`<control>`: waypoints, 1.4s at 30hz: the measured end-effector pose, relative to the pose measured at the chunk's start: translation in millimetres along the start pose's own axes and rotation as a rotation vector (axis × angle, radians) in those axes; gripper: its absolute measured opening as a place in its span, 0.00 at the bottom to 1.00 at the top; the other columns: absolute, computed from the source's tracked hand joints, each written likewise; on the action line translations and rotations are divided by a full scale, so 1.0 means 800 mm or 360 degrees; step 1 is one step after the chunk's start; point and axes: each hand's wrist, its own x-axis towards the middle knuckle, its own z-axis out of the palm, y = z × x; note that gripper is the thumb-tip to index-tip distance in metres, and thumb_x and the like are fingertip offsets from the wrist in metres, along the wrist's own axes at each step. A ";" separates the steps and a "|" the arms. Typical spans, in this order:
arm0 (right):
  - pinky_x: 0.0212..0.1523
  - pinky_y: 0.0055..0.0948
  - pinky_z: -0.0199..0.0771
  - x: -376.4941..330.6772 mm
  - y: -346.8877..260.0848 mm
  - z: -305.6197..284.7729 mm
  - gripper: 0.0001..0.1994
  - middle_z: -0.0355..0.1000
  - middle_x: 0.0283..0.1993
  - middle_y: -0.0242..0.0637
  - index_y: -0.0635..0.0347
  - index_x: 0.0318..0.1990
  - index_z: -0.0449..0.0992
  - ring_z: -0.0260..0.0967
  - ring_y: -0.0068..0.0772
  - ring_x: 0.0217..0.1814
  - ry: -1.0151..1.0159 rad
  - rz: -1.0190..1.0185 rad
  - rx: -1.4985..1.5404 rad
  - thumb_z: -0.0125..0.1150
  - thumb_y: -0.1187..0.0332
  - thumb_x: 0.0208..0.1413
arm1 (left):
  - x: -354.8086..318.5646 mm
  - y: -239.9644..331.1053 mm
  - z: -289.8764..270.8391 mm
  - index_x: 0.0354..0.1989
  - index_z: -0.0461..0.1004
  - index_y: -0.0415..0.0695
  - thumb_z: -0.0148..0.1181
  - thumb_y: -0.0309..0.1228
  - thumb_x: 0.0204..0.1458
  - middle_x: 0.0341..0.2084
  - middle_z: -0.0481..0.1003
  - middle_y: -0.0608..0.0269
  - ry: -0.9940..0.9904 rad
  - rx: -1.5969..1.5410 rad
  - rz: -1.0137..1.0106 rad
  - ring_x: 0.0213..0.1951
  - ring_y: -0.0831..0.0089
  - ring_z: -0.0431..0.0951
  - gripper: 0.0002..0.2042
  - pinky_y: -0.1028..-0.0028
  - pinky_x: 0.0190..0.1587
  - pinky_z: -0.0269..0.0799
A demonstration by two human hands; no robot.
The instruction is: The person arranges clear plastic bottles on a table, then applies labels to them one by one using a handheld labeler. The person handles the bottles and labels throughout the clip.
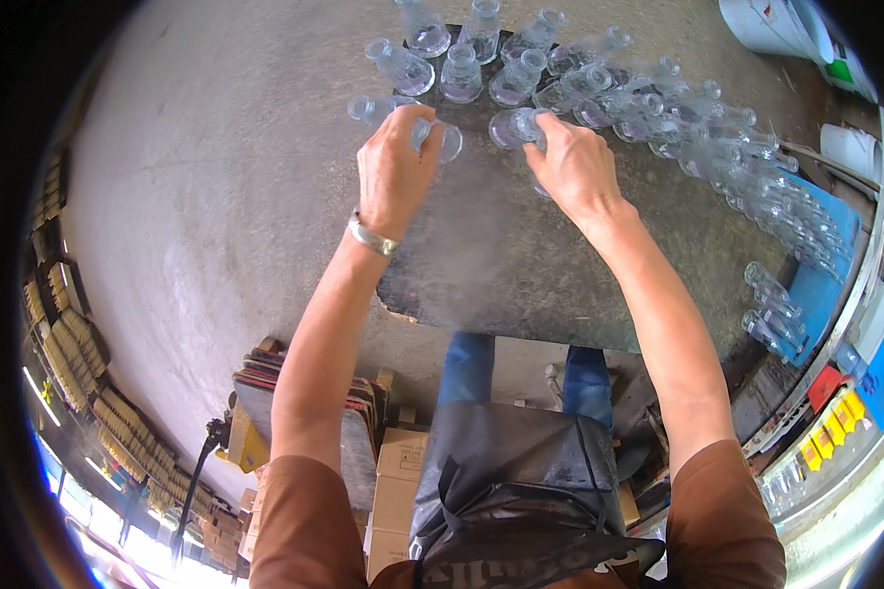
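Both my arms reach out over a dark board. My left hand point(400, 162) is closed round the neck of a clear glass bottle point(450, 143), whose wide base points right. Just beyond that hand another bottle point(368, 108) shows in part. To the right, my right hand point(575, 165) pinches a second clear glass bottle point(509, 128) near its neck, its base toward the left. My fingers hide parts of both bottles. Several bottles point(461, 77) with narrow necks and flared bases stand upright in rows just past my hands.
The dark board point(560, 265) has a chipped near edge. More bottles point(756, 187) crowd its right side, some beside a blue sheet point(835, 221). White buckets point(776, 29) stand at the far right. Cardboard boxes point(400, 466) and stacked boards point(309, 393) are at the lower left.
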 end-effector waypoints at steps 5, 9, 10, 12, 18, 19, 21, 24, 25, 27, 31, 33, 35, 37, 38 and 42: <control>0.35 0.49 0.79 0.010 -0.005 0.012 0.09 0.79 0.32 0.50 0.64 0.38 0.76 0.79 0.56 0.35 0.0097 -0.0144 0.0003 0.64 0.70 0.52 | 0.014 -0.007 0.037 0.42 0.78 0.45 0.68 0.33 0.54 0.35 0.82 0.55 0.0068 -0.0027 0.0079 0.34 0.57 0.83 0.10 0.67 0.37 0.76; 0.35 0.49 0.79 0.016 -0.009 0.019 0.08 0.79 0.32 0.50 0.63 0.38 0.75 0.79 0.56 0.34 0.0059 -0.0167 -0.0007 0.62 0.70 0.54 | 0.016 -0.003 0.046 0.42 0.78 0.45 0.68 0.33 0.54 0.36 0.82 0.55 0.0042 -0.0019 0.0064 0.34 0.58 0.83 0.10 0.68 0.37 0.76; 0.35 0.49 0.79 0.017 -0.012 0.018 0.07 0.79 0.32 0.50 0.63 0.38 0.75 0.79 0.56 0.34 0.0033 -0.0157 -0.0007 0.62 0.70 0.54 | 0.017 -0.001 0.047 0.42 0.78 0.45 0.68 0.34 0.54 0.36 0.82 0.55 0.0040 -0.0025 0.0049 0.33 0.58 0.83 0.10 0.68 0.37 0.76; 0.34 0.49 0.79 0.018 -0.017 0.014 0.07 0.79 0.32 0.50 0.63 0.37 0.74 0.79 0.56 0.34 -0.0022 -0.0144 -0.0007 0.62 0.70 0.54 | 0.018 -0.004 0.052 0.42 0.78 0.45 0.68 0.34 0.54 0.37 0.82 0.56 0.0069 -0.0031 0.0092 0.32 0.59 0.82 0.11 0.68 0.37 0.76; 0.35 0.45 0.79 -0.022 -0.015 -0.028 0.10 0.79 0.35 0.48 0.63 0.43 0.77 0.79 0.53 0.35 0.0162 -0.0239 0.0159 0.63 0.70 0.55 | 0.013 -0.006 0.055 0.46 0.79 0.44 0.69 0.34 0.53 0.41 0.82 0.56 0.0120 -0.0007 0.0099 0.32 0.62 0.82 0.14 0.68 0.37 0.76; 0.36 0.44 0.80 -0.026 -0.006 -0.032 0.10 0.79 0.36 0.47 0.63 0.43 0.78 0.79 0.52 0.36 0.0225 -0.0248 0.0169 0.64 0.70 0.54 | 0.011 -0.004 0.053 0.47 0.79 0.44 0.69 0.33 0.53 0.43 0.81 0.56 0.0127 0.0007 0.0103 0.32 0.63 0.82 0.14 0.68 0.37 0.76; 0.37 0.42 0.80 -0.039 0.018 -0.038 0.10 0.80 0.37 0.44 0.61 0.43 0.80 0.79 0.50 0.37 0.0355 -0.0264 0.0188 0.65 0.69 0.54 | 0.005 0.011 0.040 0.49 0.78 0.43 0.70 0.32 0.53 0.47 0.80 0.55 0.0210 -0.0024 0.0037 0.34 0.64 0.82 0.16 0.69 0.37 0.77; 0.38 0.39 0.80 -0.049 0.057 -0.040 0.08 0.80 0.39 0.42 0.60 0.39 0.81 0.79 0.48 0.38 0.0479 -0.0098 0.0231 0.67 0.69 0.53 | -0.004 0.033 0.032 0.50 0.78 0.41 0.70 0.29 0.53 0.50 0.77 0.53 0.0357 -0.0108 0.0074 0.32 0.69 0.80 0.16 0.73 0.34 0.77; 0.39 0.39 0.80 -0.049 0.071 -0.038 0.09 0.81 0.40 0.42 0.60 0.40 0.81 0.79 0.48 0.39 0.0517 -0.0098 0.0193 0.68 0.69 0.52 | -0.010 0.038 0.033 0.49 0.78 0.41 0.70 0.29 0.52 0.49 0.77 0.53 0.0389 -0.0119 0.0096 0.29 0.70 0.79 0.16 0.73 0.33 0.76; 0.38 0.36 0.79 -0.050 0.087 -0.033 0.09 0.80 0.40 0.43 0.62 0.40 0.80 0.79 0.47 0.39 0.0568 -0.0071 0.0202 0.68 0.71 0.53 | -0.019 0.062 0.037 0.46 0.78 0.42 0.69 0.26 0.51 0.42 0.77 0.57 0.0435 -0.0190 0.0108 0.25 0.74 0.76 0.14 0.73 0.31 0.74; 0.39 0.35 0.79 -0.043 0.105 -0.021 0.08 0.80 0.40 0.44 0.63 0.40 0.79 0.80 0.47 0.40 0.0631 -0.0070 0.0194 0.69 0.72 0.54 | -0.030 0.105 0.081 0.43 0.80 0.43 0.69 0.22 0.50 0.35 0.77 0.62 0.0300 -0.0407 0.0204 0.26 0.76 0.77 0.11 0.74 0.32 0.75; 0.39 0.36 0.80 -0.041 0.108 -0.017 0.08 0.80 0.41 0.44 0.62 0.40 0.79 0.80 0.47 0.41 0.0673 -0.0075 0.0180 0.69 0.73 0.53 | -0.026 0.119 0.115 0.42 0.80 0.43 0.68 0.20 0.50 0.33 0.77 0.62 0.0298 -0.0490 0.0318 0.27 0.75 0.78 0.11 0.73 0.32 0.75; 0.38 0.39 0.79 -0.038 0.117 -0.014 0.08 0.80 0.40 0.43 0.61 0.40 0.80 0.79 0.47 0.38 0.0730 -0.0112 0.0186 0.68 0.70 0.54 | -0.015 0.130 0.142 0.42 0.80 0.43 0.67 0.21 0.52 0.33 0.77 0.62 0.0293 -0.0579 0.0348 0.28 0.74 0.77 0.09 0.74 0.33 0.75; 0.37 0.40 0.79 -0.036 0.120 -0.015 0.08 0.80 0.39 0.42 0.60 0.40 0.80 0.79 0.48 0.37 0.0742 -0.0115 0.0196 0.67 0.69 0.53 | -0.004 0.132 0.164 0.43 0.81 0.43 0.66 0.22 0.54 0.33 0.77 0.62 0.0320 -0.0617 0.0362 0.29 0.74 0.77 0.09 0.74 0.34 0.74; 0.37 0.39 0.79 -0.037 0.121 -0.016 0.08 0.80 0.39 0.42 0.60 0.40 0.80 0.79 0.47 0.37 0.0732 -0.0103 0.0186 0.68 0.70 0.53 | 0.001 0.132 0.173 0.43 0.81 0.43 0.66 0.23 0.54 0.33 0.77 0.62 0.0332 -0.0614 0.0366 0.29 0.74 0.77 0.08 0.74 0.34 0.74; 0.37 0.38 0.80 -0.038 0.126 -0.014 0.09 0.80 0.39 0.40 0.59 0.39 0.80 0.79 0.47 0.38 0.0702 -0.0062 0.0184 0.70 0.70 0.51 | 0.013 0.133 0.195 0.43 0.81 0.44 0.66 0.26 0.55 0.32 0.77 0.62 0.0350 -0.0570 0.0393 0.28 0.74 0.77 0.08 0.74 0.34 0.74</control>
